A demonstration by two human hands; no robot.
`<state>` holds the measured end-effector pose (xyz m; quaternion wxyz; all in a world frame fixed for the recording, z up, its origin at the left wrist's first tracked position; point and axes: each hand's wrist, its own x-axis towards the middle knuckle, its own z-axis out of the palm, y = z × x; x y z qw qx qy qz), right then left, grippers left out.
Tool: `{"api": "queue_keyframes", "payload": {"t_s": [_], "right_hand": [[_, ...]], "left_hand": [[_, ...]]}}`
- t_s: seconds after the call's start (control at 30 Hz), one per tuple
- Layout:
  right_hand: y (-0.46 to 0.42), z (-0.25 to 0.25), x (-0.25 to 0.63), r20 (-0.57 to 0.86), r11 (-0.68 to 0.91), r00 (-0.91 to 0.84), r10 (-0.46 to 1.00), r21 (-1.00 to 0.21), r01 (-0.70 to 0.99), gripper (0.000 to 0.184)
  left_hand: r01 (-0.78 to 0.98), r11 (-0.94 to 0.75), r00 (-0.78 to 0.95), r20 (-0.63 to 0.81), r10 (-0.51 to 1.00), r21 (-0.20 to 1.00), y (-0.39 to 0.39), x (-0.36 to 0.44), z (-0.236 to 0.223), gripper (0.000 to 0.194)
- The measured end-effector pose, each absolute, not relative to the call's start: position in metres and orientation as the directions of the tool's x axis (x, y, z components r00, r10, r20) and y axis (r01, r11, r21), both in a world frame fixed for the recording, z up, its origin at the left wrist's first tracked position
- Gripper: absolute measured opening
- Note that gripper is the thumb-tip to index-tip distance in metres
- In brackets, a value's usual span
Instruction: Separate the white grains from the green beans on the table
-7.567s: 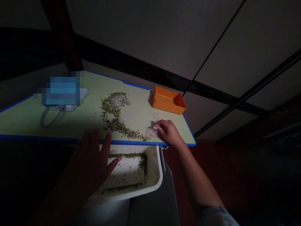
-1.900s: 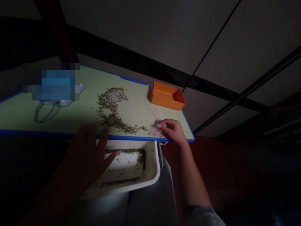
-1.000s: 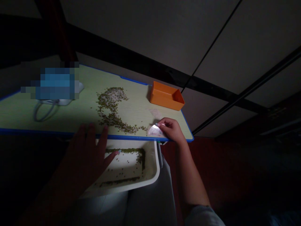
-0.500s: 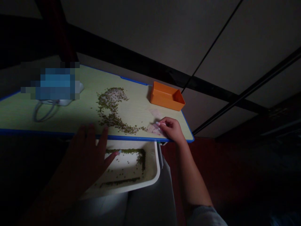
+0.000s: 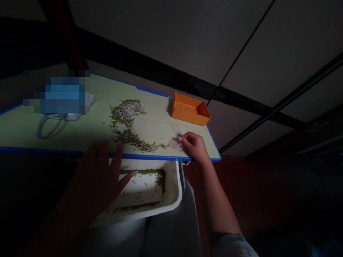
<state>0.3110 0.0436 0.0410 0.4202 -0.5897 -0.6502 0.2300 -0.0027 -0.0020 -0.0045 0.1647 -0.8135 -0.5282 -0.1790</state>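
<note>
A trail of small green beans mixed with pale grains (image 5: 128, 123) lies on a light table with a blue edge (image 5: 80, 125). My right hand (image 5: 194, 145) rests near the table's front right corner, fingers curled on a thin clear plastic piece (image 5: 174, 143) beside the end of the trail. My left hand (image 5: 99, 175) lies open with fingers spread over the rim of a white tray (image 5: 173, 200) held below the table edge. Green beans line the tray's inner edges.
An orange rectangular box (image 5: 190, 110) stands at the table's far right. A white device with a looped cable (image 5: 53, 123) sits at the far left under a blurred patch. The surroundings are dark.
My right hand has shifted slightly along the front right corner, and the plastic piece under it tilted and glinted a second ago. My left hand and the tray have stayed put.
</note>
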Motion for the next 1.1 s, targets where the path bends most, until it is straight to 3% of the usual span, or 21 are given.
{"api": "queue_keyframes", "payload": {"t_s": [0.33,0.53,0.77,1.1], "right_hand": [[0.049,0.04,0.313,0.338,0.06,0.229,0.913,-0.666,0.744,0.025],[0.057,0.043,0.304,0.347,0.11,0.141,0.927,-0.611,0.784,0.022],[0.059,0.042,0.3,0.331,0.286,-0.042,0.943,-0.734,0.616,0.022],[0.048,0.043,0.304,0.316,0.283,0.005,0.949,-0.855,0.434,0.027]], "left_hand": [[0.922,-0.376,0.376,0.448,0.811,-0.093,-0.002,-0.002,-0.001,0.079],[0.921,-0.379,0.377,0.464,0.802,-0.094,-0.001,-0.003,-0.003,0.08],[0.922,-0.383,0.364,0.457,0.811,-0.054,-0.002,-0.003,-0.005,0.082],[0.921,-0.389,0.349,0.446,0.824,-0.003,-0.002,-0.004,-0.003,0.084]]}}
